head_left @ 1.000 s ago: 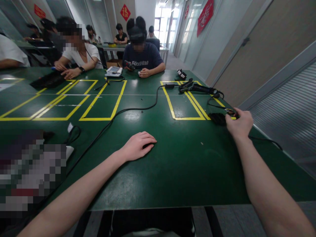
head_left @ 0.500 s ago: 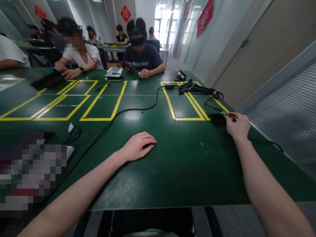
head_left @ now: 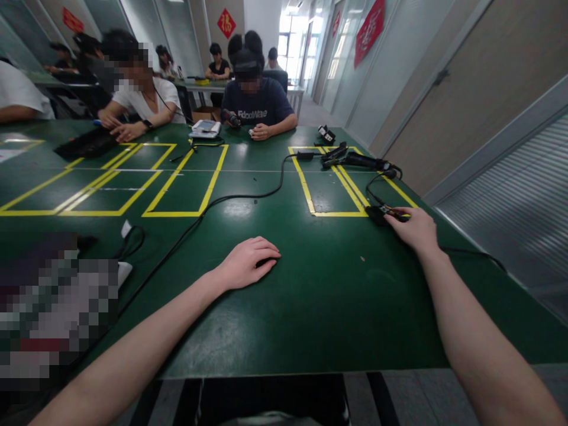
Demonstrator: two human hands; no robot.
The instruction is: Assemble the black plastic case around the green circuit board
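Observation:
My left hand (head_left: 251, 262) rests on the green table (head_left: 306, 313), fingers loosely extended and a gap beside the thumb; nothing is in it. Farther right, my right hand (head_left: 415, 229) is closed on a small dark part with thin wires (head_left: 396, 213), which my fingers partly cover. Just left of it, against the fingertips, lies a flat black piece (head_left: 375, 215). Whether the two are joined, I cannot tell. A thin black cable (head_left: 370, 188) loops up from there towards a black handheld tool (head_left: 361, 160).
A long black cord (head_left: 239, 196) crosses the table from lower left to the tool. Yellow tape (head_left: 339, 214) marks rectangles. A blurred bundle (head_left: 57, 302) lies at left. Across the table sit two people (head_left: 255, 97) (head_left: 137, 100), near a white device (head_left: 206, 128) and a small black-and-white item (head_left: 326, 135).
My right hand has shifted left with the small wired part, and the flat black piece has slid slightly left too. My left hand stays in place.

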